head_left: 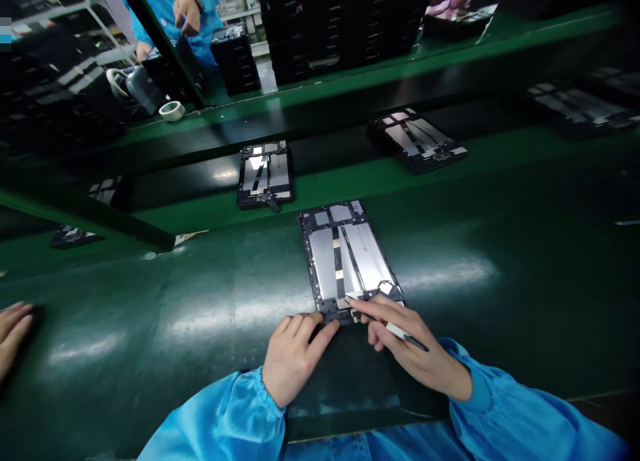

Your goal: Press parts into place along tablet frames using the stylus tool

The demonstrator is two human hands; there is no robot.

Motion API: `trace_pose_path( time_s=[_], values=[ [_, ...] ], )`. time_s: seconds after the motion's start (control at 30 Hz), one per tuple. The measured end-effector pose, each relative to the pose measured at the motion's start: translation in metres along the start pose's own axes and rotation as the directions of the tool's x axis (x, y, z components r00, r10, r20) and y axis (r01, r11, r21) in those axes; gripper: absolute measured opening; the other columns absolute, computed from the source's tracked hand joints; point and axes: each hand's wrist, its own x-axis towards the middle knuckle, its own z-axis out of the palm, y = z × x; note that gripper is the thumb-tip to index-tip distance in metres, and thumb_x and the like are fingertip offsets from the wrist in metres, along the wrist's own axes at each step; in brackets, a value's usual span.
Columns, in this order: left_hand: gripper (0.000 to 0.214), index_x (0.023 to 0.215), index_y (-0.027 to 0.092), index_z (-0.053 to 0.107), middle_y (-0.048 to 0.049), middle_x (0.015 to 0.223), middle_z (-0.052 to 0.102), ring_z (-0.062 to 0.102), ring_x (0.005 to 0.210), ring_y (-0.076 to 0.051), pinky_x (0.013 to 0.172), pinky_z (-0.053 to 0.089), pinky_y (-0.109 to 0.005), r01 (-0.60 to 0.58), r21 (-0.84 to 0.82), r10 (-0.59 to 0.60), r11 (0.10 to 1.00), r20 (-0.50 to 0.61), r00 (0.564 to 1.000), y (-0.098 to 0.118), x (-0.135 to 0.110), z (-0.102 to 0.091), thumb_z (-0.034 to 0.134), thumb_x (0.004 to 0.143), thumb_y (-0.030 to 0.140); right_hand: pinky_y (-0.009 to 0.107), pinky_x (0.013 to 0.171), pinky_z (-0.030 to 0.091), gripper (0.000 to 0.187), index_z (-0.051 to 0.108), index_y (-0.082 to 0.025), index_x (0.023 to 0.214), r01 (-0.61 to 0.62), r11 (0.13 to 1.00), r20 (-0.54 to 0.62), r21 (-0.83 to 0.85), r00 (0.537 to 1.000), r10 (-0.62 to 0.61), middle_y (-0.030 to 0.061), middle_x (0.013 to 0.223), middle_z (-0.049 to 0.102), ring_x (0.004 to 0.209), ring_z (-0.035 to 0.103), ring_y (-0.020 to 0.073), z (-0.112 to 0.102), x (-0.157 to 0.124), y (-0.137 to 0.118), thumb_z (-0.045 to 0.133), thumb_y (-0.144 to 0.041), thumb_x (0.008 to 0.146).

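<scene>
An opened tablet (323,248) lies tilted on the green bench, its silver battery plates and dark ribbon cables exposed. My left hand (295,354) grips its lower left corner, thumb along the bottom edge and fingers bent at the side. Between the fingers of my right hand (413,344) is a slim pen-like tool (397,330) with a white and black handle. Its thin dark tip points at the pale strip near the lower end of the ribbon cable (339,264), where I cannot tell if it touches. Part of the tablet's lower right is hidden by my right hand.
Beyond the tablet, a dark conveyor carries more opened tablets (265,174), (417,141). A green post (100,211) slants across the left. A tape roll (172,111) and stacked black trays (345,31) stand behind. Another person's hand (13,334) rests at far left; a co-worker's hand (187,13) shows behind.
</scene>
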Motion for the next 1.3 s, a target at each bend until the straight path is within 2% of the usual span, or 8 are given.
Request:
trace_pose_path(
  time_s=[0.17,0.3,0.6,0.77,0.9,0.97,1.2,1.3],
  values=[
    [0.029,0.124,0.020,0.059,-0.0082,0.103,0.060,0.054,0.089,-0.019,0.070,0.042,-0.031,0.009,-0.021,-0.009,1.000,-0.015,1.000,-0.002,0.000,0.000,0.041,0.100,0.016,0.024,0.054,0.053,0.014,0.057,-0.020,0.106,-0.145,0.989,0.011,0.013,0.989,0.145,0.0005,0.073,0.065,0.058,0.063,0.0138,0.009,-0.003,0.003,0.049,-0.027,0.097],
    [0.029,0.124,0.019,0.058,-0.0080,0.103,0.060,0.054,0.088,-0.020,0.070,0.043,-0.032,0.011,-0.038,-0.012,0.999,-0.022,1.000,-0.002,-0.001,0.001,0.041,0.100,0.016,0.026,0.058,0.053,0.012,0.060,-0.020,0.098,-0.111,0.990,0.027,-0.090,0.993,0.114,0.0024,0.075,0.066,0.065,0.066,0.0165,0.009,0.000,0.000,0.050,-0.025,0.095],
    [0.030,0.124,0.021,0.058,-0.0080,0.104,0.060,0.054,0.087,-0.020,0.071,0.044,-0.032,0.024,-0.050,-0.025,0.998,-0.019,1.000,0.002,-0.001,0.002,0.044,0.099,0.015,0.027,0.050,0.052,0.011,0.062,-0.019,0.090,-0.141,0.980,-0.109,-0.138,0.986,0.127,0.0036,0.071,0.067,0.058,0.065,0.0177,-0.012,-0.009,0.012,0.052,-0.023,0.091],
    [0.029,0.124,0.021,0.060,-0.0072,0.107,0.063,0.057,0.091,-0.018,0.073,0.044,-0.030,-0.020,-0.101,0.013,0.995,-0.062,0.998,-0.002,-0.002,0.001,0.044,0.100,0.015,0.029,0.063,0.058,0.017,0.065,-0.019,0.104,-0.102,0.994,-0.027,-0.047,0.994,0.101,0.0049,0.080,0.072,0.064,0.069,0.0172,-0.011,-0.010,0.010,0.052,-0.023,0.094],
    [0.027,0.120,0.021,0.063,-0.0063,0.107,0.064,0.058,0.092,-0.017,0.073,0.044,-0.029,-0.028,-0.108,0.020,0.994,-0.075,0.997,-0.004,-0.001,-0.001,0.045,0.100,0.015,0.034,0.083,0.059,0.019,0.067,-0.020,0.107,-0.006,0.999,0.057,-0.042,0.998,0.008,0.0080,0.101,0.074,0.089,0.072,0.0211,-0.006,-0.006,0.001,0.054,-0.020,0.094],
    [0.027,0.119,0.021,0.063,-0.0062,0.107,0.065,0.058,0.091,-0.017,0.073,0.043,-0.029,-0.022,-0.114,0.013,0.993,-0.078,0.997,-0.003,-0.001,-0.001,0.046,0.100,0.016,0.034,0.087,0.058,0.020,0.067,-0.021,0.108,0.018,0.999,0.096,-0.047,0.995,-0.013,0.0079,0.104,0.073,0.097,0.070,0.0216,-0.006,-0.004,-0.003,0.053,-0.018,0.094],
    [0.025,0.118,0.021,0.064,-0.0061,0.105,0.065,0.059,0.091,-0.016,0.074,0.043,-0.030,-0.022,-0.123,0.012,0.992,-0.083,0.996,-0.004,0.001,0.001,0.048,0.099,0.016,0.032,0.085,0.057,0.017,0.067,-0.021,0.106,-0.015,1.000,0.156,-0.028,0.988,0.019,0.0067,0.102,0.071,0.096,0.069,0.0211,-0.008,0.000,-0.006,0.053,-0.022,0.095],
    [0.024,0.118,0.020,0.063,-0.0066,0.106,0.066,0.058,0.093,-0.017,0.076,0.043,-0.030,-0.026,-0.124,0.014,0.992,-0.097,0.995,-0.006,0.000,0.000,0.051,0.098,0.016,0.026,0.068,0.060,0.016,0.066,-0.020,0.104,-0.128,0.990,0.162,0.063,0.980,0.116,0.0061,0.098,0.070,0.079,0.070,0.0171,-0.006,0.001,-0.003,0.055,-0.027,0.095]
  ],
)
